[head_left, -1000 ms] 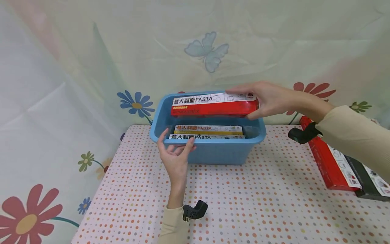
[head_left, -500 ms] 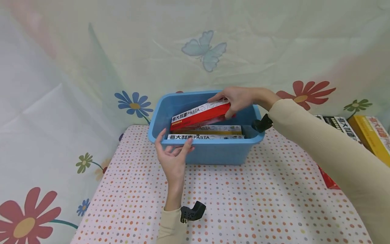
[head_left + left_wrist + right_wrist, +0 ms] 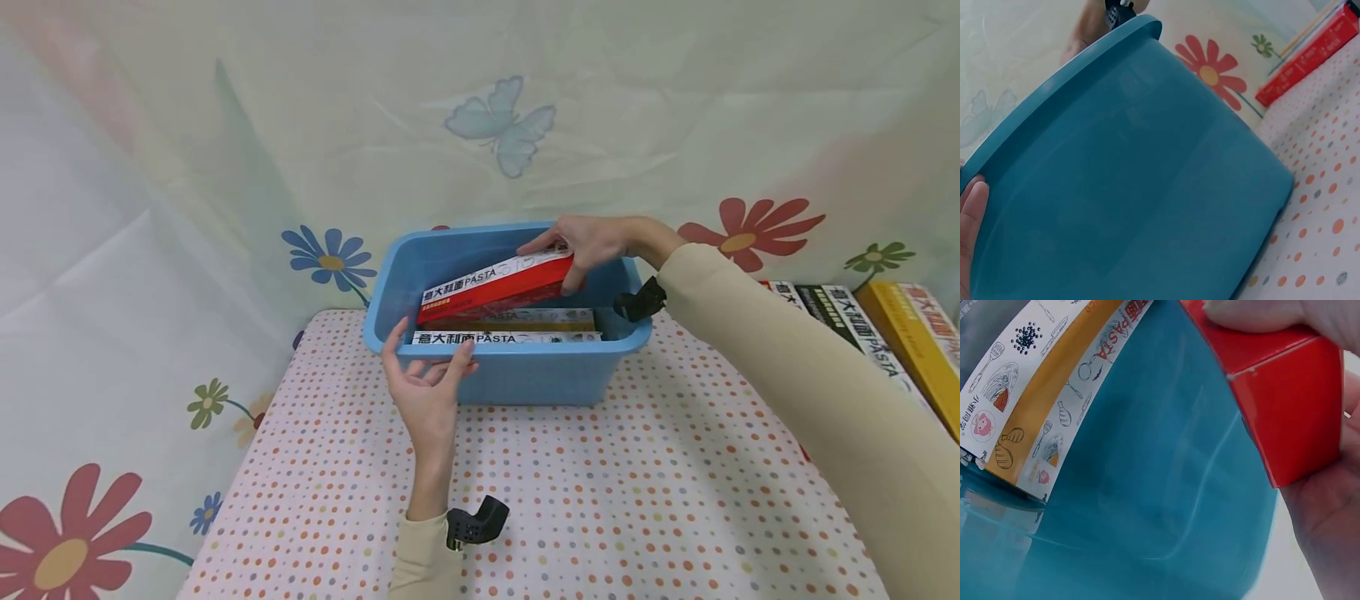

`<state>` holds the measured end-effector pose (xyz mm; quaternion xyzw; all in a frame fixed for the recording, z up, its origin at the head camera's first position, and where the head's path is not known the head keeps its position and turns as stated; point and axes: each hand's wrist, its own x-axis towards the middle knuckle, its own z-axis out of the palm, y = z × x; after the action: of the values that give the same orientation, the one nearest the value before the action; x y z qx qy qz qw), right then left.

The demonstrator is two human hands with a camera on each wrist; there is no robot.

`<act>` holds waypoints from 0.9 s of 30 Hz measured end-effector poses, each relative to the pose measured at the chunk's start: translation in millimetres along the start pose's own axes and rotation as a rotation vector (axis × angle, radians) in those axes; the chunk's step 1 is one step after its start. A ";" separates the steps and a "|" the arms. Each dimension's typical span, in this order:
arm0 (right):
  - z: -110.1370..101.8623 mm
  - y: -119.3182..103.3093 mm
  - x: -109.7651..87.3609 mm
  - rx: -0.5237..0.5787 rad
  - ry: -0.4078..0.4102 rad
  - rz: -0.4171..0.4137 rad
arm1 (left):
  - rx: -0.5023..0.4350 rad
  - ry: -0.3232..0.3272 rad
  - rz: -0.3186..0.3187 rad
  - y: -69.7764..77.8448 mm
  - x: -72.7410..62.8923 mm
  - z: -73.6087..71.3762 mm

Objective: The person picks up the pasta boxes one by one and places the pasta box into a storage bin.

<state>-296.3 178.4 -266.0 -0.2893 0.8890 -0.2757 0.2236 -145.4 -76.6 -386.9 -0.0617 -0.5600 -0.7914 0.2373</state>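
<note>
A blue plastic bin [image 3: 525,375] stands at the table's back. My left hand [image 3: 426,396] holds its front rim; in the left wrist view, fingers [image 3: 972,212] bend at that rim. Inside the bin, my right hand [image 3: 588,246] grips the right end of a red pasta box [image 3: 491,287], thumb in front and fingers behind. This box tilts, its left end lower than its right. In the right wrist view the end face of the red box [image 3: 1291,412] shows. Nearer the front wall lie a yellow pasta box [image 3: 577,317] and a white-edged pasta box [image 3: 540,337].
At the table's right, partly behind my right sleeve [image 3: 780,350], lie a black pasta box [image 3: 843,312], a yellow pasta box [image 3: 911,333] and a red box [image 3: 1310,56]. A flowered curtain [image 3: 637,108] hangs behind the bin. Dots cover the tablecloth [image 3: 600,500].
My right hand has moved left and down into the bin, tilting the red pasta box; over the last half second it shifts only slightly. The left hand stays at the front rim.
</note>
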 end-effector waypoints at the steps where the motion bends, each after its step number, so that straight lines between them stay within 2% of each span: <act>1: -0.4 0.6 -0.3 0.002 -0.003 0.006 | -0.002 -0.002 0.002 -0.1 0.0 0.2; 8: -2.9 3.0 -0.4 0.004 -0.021 0.023 | -0.026 -0.010 -0.002 -0.4 1.3 1.1; 27: -5.1 13.4 -5.2 -0.037 -0.026 0.038 | -0.015 -0.021 -0.016 -5.1 2.9 6.4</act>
<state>-300.6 192.7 -269.2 -0.2798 0.8963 -0.2513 0.2349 -151.3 -70.3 -387.9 -0.0670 -0.5569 -0.7968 0.2246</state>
